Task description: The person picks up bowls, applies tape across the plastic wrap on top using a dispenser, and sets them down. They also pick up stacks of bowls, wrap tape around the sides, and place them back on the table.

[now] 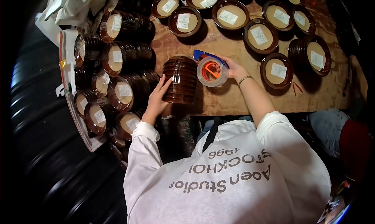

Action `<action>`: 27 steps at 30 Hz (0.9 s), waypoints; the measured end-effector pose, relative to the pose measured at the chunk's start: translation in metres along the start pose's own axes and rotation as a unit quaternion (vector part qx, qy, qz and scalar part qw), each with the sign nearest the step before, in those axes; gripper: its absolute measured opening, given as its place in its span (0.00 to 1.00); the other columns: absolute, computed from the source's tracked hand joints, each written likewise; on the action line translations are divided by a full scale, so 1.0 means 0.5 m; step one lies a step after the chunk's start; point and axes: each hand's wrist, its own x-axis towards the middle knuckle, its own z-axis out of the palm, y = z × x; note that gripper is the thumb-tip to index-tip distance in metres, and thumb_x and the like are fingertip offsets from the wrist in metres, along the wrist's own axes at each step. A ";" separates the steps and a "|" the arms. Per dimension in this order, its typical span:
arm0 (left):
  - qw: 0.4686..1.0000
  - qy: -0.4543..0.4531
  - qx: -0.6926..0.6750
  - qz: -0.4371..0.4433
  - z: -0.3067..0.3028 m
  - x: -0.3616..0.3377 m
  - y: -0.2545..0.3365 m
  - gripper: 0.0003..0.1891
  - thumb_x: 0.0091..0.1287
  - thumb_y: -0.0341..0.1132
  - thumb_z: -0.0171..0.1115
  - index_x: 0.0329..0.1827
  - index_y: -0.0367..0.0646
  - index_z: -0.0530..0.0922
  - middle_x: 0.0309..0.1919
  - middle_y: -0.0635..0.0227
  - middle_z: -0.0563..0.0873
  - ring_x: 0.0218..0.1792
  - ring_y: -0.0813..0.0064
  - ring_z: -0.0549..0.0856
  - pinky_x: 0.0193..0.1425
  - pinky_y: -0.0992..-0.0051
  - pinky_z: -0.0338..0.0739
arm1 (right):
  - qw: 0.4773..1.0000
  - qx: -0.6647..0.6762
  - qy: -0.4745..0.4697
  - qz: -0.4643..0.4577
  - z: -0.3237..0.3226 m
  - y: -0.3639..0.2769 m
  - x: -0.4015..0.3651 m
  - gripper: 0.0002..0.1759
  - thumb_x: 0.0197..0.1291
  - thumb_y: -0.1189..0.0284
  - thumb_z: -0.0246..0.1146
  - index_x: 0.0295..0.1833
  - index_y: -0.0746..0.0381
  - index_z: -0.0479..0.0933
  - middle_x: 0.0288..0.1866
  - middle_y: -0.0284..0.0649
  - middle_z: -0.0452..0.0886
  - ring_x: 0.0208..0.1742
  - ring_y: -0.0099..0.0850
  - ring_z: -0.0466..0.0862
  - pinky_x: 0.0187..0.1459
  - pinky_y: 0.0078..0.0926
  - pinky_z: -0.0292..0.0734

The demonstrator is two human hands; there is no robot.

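A stack of brown glossy dishes [180, 83] lies on its side near the front edge of the wooden table [230, 101]. My left hand [157, 97] rests against the left side of this stack, its fingers stretched out and apart. Just right of the stack, my right hand [233, 69] is closed on a blue tape dispenser [209, 56] with a wide roll of clear tape [204, 78]. Orange parts show inside the roll, with some fingertips behind them.
Several labelled stacks [125, 90] lie along the left side, beside a white-edged board [74, 95]. Round brown dishes with paper labels [259, 36] fill the back and right. Small red scissors or tweezers [297, 88] lie at the right. Another person's denim-clad leg [330, 130] shows at the right edge.
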 end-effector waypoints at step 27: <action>0.794 0.333 -0.358 -0.360 0.096 0.070 0.034 0.37 0.51 0.46 0.67 0.57 0.30 0.64 0.48 0.54 0.76 0.48 0.70 0.75 0.50 0.73 0.70 | 0.964 -0.230 0.010 -0.136 0.248 0.214 -0.315 0.21 0.56 0.55 0.55 0.36 0.64 0.71 0.26 0.42 0.78 0.26 0.29 0.80 0.29 0.23 0.76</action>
